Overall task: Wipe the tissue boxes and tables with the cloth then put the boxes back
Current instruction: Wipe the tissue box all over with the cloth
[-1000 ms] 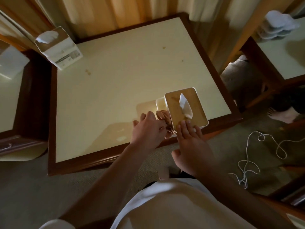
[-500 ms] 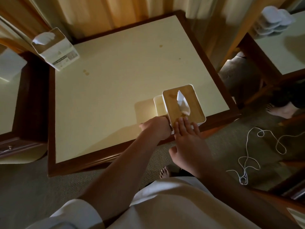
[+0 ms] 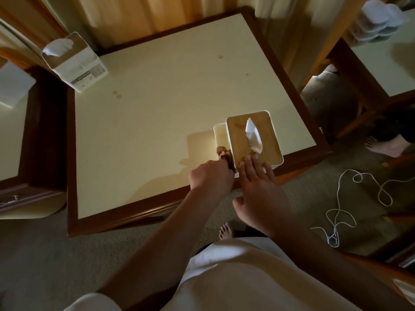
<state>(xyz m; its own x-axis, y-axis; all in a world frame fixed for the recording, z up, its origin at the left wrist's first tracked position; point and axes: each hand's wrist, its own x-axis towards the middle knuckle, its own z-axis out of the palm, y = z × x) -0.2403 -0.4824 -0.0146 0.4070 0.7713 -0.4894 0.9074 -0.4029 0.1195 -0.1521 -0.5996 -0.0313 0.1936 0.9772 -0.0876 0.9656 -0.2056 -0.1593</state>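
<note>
A white tissue box with a wooden lid [image 3: 244, 133] stands near the front right corner of the cream-topped table [image 3: 157, 108], a tissue sticking up from its slot. My left hand [image 3: 211, 176] grips a small brownish cloth [image 3: 224, 154] against the box's left side. My right hand [image 3: 258, 180] rests on the lid's near end with straight fingers. A second white tissue box [image 3: 74, 61] stands at the table's far left corner.
The table has a dark wooden rim and small stains on its top. Another table [image 3: 381, 63] with white slippers on it stands at the right, one more at the left [image 3: 11, 131]. A white cord [image 3: 350, 205] lies on the carpet. A person's bare foot [image 3: 384, 147] shows at right.
My left hand with the cloth slid back along the box's left side, then forward again. My right hand stayed on the lid.
</note>
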